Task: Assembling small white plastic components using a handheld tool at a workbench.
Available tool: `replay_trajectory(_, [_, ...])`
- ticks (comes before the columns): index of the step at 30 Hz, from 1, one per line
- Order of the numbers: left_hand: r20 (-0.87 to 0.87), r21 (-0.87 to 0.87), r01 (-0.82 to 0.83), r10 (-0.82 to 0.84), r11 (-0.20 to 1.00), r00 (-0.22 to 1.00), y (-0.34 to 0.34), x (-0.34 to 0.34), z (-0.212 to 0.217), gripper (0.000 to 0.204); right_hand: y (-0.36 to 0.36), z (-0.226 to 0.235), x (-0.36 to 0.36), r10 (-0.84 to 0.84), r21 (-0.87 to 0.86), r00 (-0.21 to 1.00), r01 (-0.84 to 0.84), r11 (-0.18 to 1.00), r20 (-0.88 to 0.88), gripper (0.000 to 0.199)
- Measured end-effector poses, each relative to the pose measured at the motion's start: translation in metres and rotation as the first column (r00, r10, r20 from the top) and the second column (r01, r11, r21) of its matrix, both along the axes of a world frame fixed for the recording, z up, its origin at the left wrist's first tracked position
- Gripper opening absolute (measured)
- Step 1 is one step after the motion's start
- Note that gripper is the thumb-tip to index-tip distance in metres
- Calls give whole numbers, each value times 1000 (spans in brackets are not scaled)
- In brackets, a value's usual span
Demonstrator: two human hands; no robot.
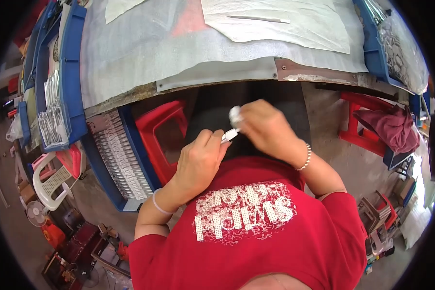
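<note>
In front of my lap, my left hand [200, 159] is closed, its thumb and fingers pinching a small white, oblong piece [230, 135]. My right hand [268, 128], a little smeared by motion, is closed just to the right of it. A small white wad [235, 116], perhaps cloth or tissue, sticks out from the right fingertips. The right fingers are close to the far end of the white piece; I cannot tell whether they touch it. What lies inside the left palm is hidden.
The worktable [130, 58] ahead bears white sheets [295, 34] and a thin metal strip [258, 19]. Blue bins [75, 72] with metal pieces stand left, above a blue tray [123, 159] of rowed metal parts. A red stool [152, 125] and another red stool with maroon cloth [389, 130] flank me.
</note>
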State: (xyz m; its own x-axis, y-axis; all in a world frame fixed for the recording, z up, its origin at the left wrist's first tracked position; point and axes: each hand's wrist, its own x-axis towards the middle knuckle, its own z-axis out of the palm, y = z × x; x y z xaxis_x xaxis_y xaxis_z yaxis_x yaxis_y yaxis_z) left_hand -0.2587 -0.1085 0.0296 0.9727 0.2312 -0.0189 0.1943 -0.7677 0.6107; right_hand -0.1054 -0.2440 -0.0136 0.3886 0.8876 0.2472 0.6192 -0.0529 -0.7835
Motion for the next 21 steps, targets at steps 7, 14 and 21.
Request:
replay_trajectory(7, [-11, -355, -17, 14, 935, 1000, 12, 2, -9, 12, 2, 15, -11, -19, 167, 990, -5, 986, 141, 18])
replay_trajectory(14, [-393, -872, -356, -45, 337, 919, 15, -2, -12, 21, -1, 12, -15, -5, 203, 983, -33, 979, 185, 22])
replay_trajectory(21, [110, 250, 125, -157, 960, 981, 3, -1, -14, 17, 6, 31, -23, 3, 90, 999, 0, 996, -37, 26])
